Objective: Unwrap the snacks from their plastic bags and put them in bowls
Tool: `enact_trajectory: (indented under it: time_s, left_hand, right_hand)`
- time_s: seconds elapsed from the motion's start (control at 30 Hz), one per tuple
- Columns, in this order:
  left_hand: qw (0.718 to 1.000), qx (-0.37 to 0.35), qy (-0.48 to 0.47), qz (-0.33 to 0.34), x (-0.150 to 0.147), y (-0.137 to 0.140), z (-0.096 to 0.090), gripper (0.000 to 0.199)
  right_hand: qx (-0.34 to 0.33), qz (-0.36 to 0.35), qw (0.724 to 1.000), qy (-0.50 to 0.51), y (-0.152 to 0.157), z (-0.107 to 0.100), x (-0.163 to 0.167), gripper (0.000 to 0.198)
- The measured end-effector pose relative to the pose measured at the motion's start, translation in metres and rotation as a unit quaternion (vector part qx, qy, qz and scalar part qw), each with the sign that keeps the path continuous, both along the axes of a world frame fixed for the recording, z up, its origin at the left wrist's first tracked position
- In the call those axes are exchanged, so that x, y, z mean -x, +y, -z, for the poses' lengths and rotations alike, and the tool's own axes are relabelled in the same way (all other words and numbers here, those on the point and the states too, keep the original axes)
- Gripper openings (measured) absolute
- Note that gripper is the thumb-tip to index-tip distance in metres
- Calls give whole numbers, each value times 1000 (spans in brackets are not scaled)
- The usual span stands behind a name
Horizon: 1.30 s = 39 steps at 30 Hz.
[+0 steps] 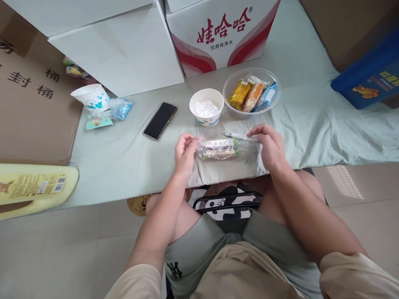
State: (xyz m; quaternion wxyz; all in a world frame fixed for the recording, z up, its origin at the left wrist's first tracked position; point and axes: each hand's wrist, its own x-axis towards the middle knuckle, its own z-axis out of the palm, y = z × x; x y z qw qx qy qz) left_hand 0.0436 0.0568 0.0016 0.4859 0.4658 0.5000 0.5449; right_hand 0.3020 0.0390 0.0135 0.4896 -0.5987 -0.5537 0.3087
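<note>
A snack bar in a clear plastic wrapper (220,149), with green at both ends of its packet, lies across the table's front part. My left hand (184,154) pinches the wrapper's left end between thumb and fingers. At the other end, my right hand (270,146) is closed on the stretched clear film. A slim, pale, pointed tool (238,136) sticks out leftward from the right fingertips; its exact kind is unclear. Just behind the snack stands a white paper cup (207,101) with crumpled clear plastic inside.
A clear bowl (274,106) holds several packaged snacks. A phone (160,120) lies to the left, near a tipped paper cup (90,96) and wrappers (120,109). White cartons (222,37) line the back. A yellow jug (37,187) and a blue container (370,74) flank the table (124,166).
</note>
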Motion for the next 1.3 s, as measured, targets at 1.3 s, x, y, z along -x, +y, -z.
enact_trajectory:
  time_s: [1.3]
  left_hand:
    - [969,103,-167,151,4,-13,-34,43]
  right_hand:
    - [204,-182,898,346,-21,12,67,72]
